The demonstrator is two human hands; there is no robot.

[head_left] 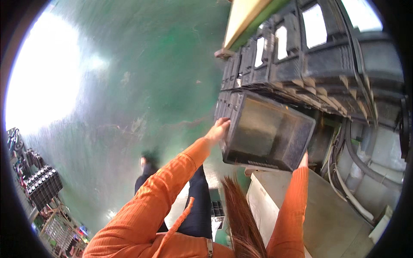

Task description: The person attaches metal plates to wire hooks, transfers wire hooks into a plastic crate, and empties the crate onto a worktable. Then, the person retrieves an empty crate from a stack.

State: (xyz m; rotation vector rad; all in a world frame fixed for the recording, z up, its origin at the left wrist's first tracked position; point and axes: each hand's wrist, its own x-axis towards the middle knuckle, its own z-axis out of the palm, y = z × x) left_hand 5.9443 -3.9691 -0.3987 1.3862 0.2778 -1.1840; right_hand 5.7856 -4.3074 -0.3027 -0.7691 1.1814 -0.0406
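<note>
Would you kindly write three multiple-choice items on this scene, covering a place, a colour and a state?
1. Where is the left hand?
A. on the black crate's left edge
B. on the floor
C. on a cable

2. What colour is the floor?
A. red
B. green
C. white

3. What state is the black crate in?
A. empty
B. full of bottles
C. lidded

Answers: 1 A, its fingers rest on that edge; 2 B, the painted surface is green; 3 A, its bare inside shows. The right hand is mostly hidden behind the crate.

Count: one empty black plastic crate [266, 131] at centre frame; two hands on it, left hand [218, 130], right hand [303, 161].
</note>
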